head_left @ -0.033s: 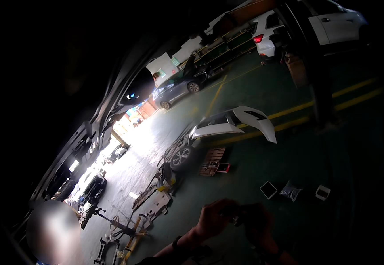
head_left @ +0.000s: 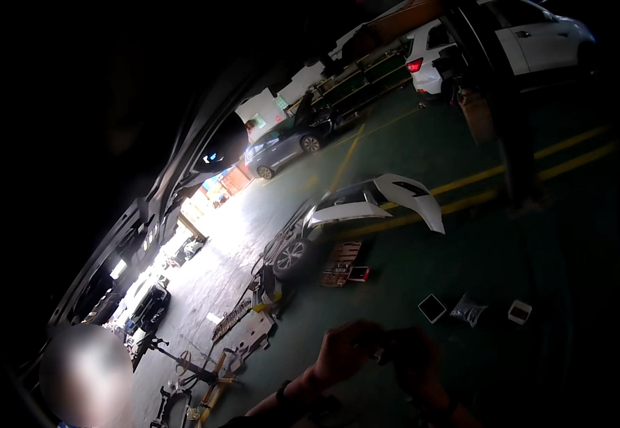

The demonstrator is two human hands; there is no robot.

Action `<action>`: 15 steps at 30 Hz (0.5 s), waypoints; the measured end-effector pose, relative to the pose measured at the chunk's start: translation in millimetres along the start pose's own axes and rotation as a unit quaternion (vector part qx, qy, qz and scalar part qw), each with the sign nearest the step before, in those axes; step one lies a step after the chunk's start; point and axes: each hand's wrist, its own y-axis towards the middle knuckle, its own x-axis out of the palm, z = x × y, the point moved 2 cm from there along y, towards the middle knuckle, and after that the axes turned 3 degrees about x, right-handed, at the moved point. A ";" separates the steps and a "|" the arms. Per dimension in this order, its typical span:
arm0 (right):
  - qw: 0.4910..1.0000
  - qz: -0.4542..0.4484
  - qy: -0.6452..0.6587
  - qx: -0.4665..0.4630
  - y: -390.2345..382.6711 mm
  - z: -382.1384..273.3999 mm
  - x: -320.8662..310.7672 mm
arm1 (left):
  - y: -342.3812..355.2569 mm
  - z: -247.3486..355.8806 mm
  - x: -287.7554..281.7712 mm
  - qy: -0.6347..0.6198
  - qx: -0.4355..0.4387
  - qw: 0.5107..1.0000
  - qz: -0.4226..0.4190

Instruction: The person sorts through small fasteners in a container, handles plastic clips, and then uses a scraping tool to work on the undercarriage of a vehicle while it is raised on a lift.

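Note:
At the lower middle, my left hand (head_left: 344,351) is closed with its fingers bent toward my right hand (head_left: 415,360). Both hands meet around a small dark piece (head_left: 379,353) with a faint glint, too dim to name. Deep shadow covers most of my right hand, though its fingers look curled at the same spot. A dark band circles my left wrist. Beyond the hands, on the green floor, lie a dark flat tray with a white rim (head_left: 432,308), a clear plastic bag (head_left: 468,310) and a small white box (head_left: 519,312).
An open tool case (head_left: 340,264) lies near a wheel (head_left: 293,257) and white body panels (head_left: 410,200). Metal parts and a yellow-legged stand (head_left: 213,389) are at lower left. A dark lift post (head_left: 513,157) rises at right. A grey car (head_left: 281,148) and white car (head_left: 531,43) stand farther off.

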 end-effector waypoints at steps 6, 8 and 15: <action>0.992 0.011 -0.056 -0.115 30.2 -43.8 -4.6 | 21.0 44.8 -19.8 -0.009 0.079 0.997 -0.014; 0.970 0.067 -0.132 -0.195 43.6 -63.8 -4.4 | 32.4 65.8 -33.1 0.024 0.109 0.994 -0.006; 0.665 0.290 -0.442 -0.528 115.5 -176.5 -6.2 | 113.1 149.3 -103.6 0.001 0.299 0.948 0.106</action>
